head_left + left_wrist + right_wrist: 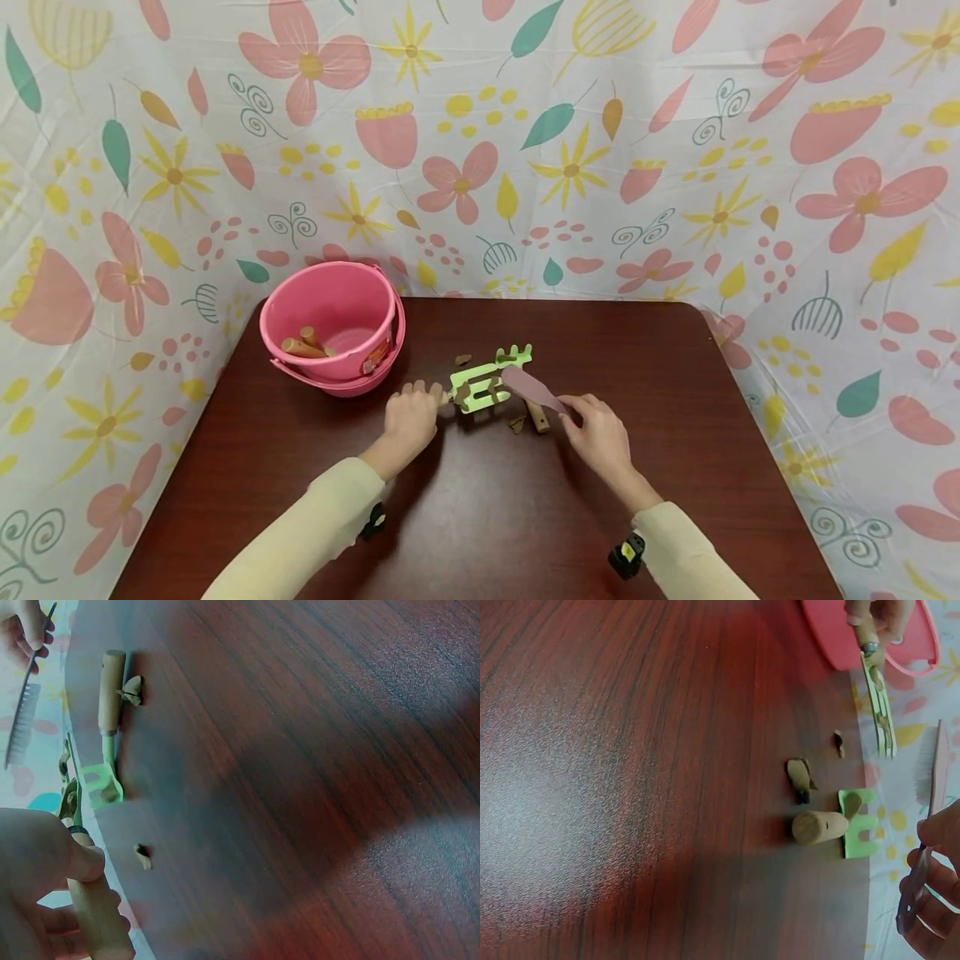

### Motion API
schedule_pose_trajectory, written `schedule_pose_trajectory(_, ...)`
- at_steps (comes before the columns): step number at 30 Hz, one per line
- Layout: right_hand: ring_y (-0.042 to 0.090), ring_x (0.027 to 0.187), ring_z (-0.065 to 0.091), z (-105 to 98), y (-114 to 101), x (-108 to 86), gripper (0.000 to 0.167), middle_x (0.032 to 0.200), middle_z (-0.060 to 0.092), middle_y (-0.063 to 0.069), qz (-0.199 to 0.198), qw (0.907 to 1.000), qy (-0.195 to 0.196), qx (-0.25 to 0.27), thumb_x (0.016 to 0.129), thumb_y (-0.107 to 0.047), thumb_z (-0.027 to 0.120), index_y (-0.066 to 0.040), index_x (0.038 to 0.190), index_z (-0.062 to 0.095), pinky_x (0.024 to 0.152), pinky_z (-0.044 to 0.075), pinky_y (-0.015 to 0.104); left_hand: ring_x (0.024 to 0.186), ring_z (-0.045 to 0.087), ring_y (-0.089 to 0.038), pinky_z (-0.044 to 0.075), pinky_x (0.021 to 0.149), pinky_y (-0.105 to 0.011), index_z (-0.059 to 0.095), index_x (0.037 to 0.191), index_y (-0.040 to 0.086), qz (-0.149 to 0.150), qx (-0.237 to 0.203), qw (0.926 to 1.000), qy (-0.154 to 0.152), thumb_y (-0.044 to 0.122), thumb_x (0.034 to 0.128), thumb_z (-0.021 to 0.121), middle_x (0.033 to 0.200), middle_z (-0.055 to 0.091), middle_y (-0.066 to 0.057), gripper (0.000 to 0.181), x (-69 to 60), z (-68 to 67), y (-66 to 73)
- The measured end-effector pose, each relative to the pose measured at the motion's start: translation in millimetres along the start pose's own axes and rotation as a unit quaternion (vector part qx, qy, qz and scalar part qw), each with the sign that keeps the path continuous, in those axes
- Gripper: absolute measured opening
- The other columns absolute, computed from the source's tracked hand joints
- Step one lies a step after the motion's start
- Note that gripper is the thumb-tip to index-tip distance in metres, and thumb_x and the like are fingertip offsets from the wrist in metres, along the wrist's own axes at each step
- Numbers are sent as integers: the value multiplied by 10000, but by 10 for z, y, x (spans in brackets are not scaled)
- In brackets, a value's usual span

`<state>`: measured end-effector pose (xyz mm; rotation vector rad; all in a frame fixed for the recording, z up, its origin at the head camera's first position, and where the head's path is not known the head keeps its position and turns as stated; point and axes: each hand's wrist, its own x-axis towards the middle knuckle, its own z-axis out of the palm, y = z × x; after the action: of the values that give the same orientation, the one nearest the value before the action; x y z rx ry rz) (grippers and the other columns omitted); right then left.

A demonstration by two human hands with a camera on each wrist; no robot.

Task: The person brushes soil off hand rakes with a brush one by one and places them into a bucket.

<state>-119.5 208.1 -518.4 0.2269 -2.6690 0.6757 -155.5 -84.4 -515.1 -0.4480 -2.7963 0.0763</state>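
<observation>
The wooden handle of a green garden fork point(97, 911) is clamped in the curled fingers of the left hand point(411, 417), and its tines are raised above the desk point(622, 358). A pink brush point(531, 388) is pinched by its handle in the fingers of the right hand point(600, 433), its bristles turned downward. Between the two hands' fingers, a green rake point(111, 705) is laid on the desk, its wooden handle nearer than its toothed head. Brown scraps point(800, 776), apparently dried leaf, are caught on the fork and scattered near the rake. Beyond the left fingers, wooden tool handles point(302, 347) are held in a pink bucket point(356, 364).
</observation>
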Motion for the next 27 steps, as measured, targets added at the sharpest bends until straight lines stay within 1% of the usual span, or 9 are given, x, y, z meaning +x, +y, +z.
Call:
schedule_pose_trajectory(4,218,749,609,6,-45,8,281,914,652,44,-93,9999,-57,14,761,-123,727,-155,1038,689,554,474,393,631,529,-232,414,493,-322,542,781,130,101,-34,9997,202,115,591,722,672,507,-52,262,-13,-47,2)
schedule_pose_trajectory(6,208,736,599,10,-74,11,282,909,650,38,-131,9999,-97,10,762,-125,726,-161,1039,690,542,464,376,630,528,-230,412,490,-321,546,781,129,145,-49,9996,239,114,604,716,668,506,-51,247,-18,-74,4)
schedule_pose_trajectory(9,193,730,592,26,-118,15,276,898,648,25,-254,9996,-124,-42,761,-129,724,-172,1031,692,536,458,356,631,529,-226,412,487,-318,552,786,130,201,-65,9995,218,123,615,719,669,510,-48,240,-27,-109,7)
schedule_pose_trajectory(13,173,717,585,52,-175,10,282,867,644,1,-522,9986,-98,-66,737,-113,740,-174,1008,698,541,460,341,641,536,-223,418,489,-318,555,797,130,257,-78,9995,159,161,582,762,681,523,-46,299,-42,-138,8)
schedule_pose_trajectory(14,167,711,580,57,-189,7,284,859,643,-3,-585,9982,-88,-59,730,-110,745,-172,1003,700,541,458,336,641,536,-223,416,487,-317,554,796,129,266,-82,9995,173,165,569,769,681,524,-46,315,-44,-142,6)
schedule_pose_trajectory(17,147,698,560,75,-219,1,290,845,643,-11,-716,9974,-67,-46,718,-115,759,-172,997,704,544,449,323,635,537,-223,413,477,-316,554,791,128,279,-67,9992,270,156,573,761,678,524,-47,303,-48,-149,-1)
schedule_pose_trajectory(21,121,687,540,88,-237,-5,291,855,640,-32,-792,9968,-91,-89,727,-129,753,-187,1008,704,530,434,298,621,539,-226,415,464,-320,563,787,124,272,-99,9986,449,124,586,730,672,528,-50,262,-50,-152,-11)
schedule_pose_trajectory(27,143,703,565,82,-244,-4,294,858,641,-43,-880,9959,-45,-188,716,-128,764,-186,1000,712,535,451,310,610,536,-224,411,446,-317,560,775,118,231,-105,9980,586,119,588,728,664,523,-53,251,-54,-180,-29)
